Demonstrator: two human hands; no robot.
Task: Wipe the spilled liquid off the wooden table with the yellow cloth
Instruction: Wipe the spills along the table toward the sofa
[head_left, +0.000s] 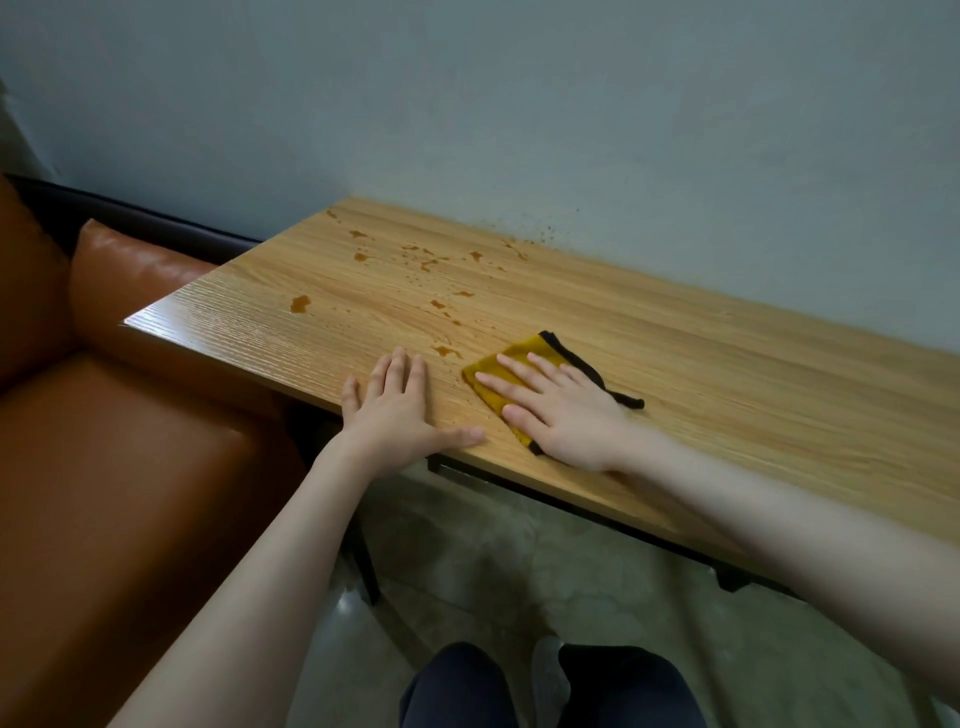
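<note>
Knees (550, 686) in dark trousers are seen at the bottom edge, nearest the camera; the floor (519, 561) lies beyond them.

Yellow cloth (501, 387), black-edged, is laid flat on the wooden table (727, 374) near its front edge, pinned under the right hand (558, 413). Right fingers are straight and spread, palm down, pressing the cloth; nothing is gripped. A black strip of the cloth's edge trails out to the right of the hand.

Step judged: wiping barely started. Spilled liquid (447, 351) is seen just beside the cloth's far-left corner, apparently untouched; further brown puddles and drops (300, 303) are scattered toward the far-left corner and the wall (571, 104).

Next move, as judged: cloth to be pushed forward-left over the nearest puddle with pressure kept flat, then swept on through the far splatter. Several passes are likely needed.

Left hand (397, 410) is laid flat on bare wood just left of the cloth, fingers extended, thumb splayed toward it; nothing is held, and bracing is presumed.

An orange-brown sofa (104, 415) is seen at the table's left end.
</note>
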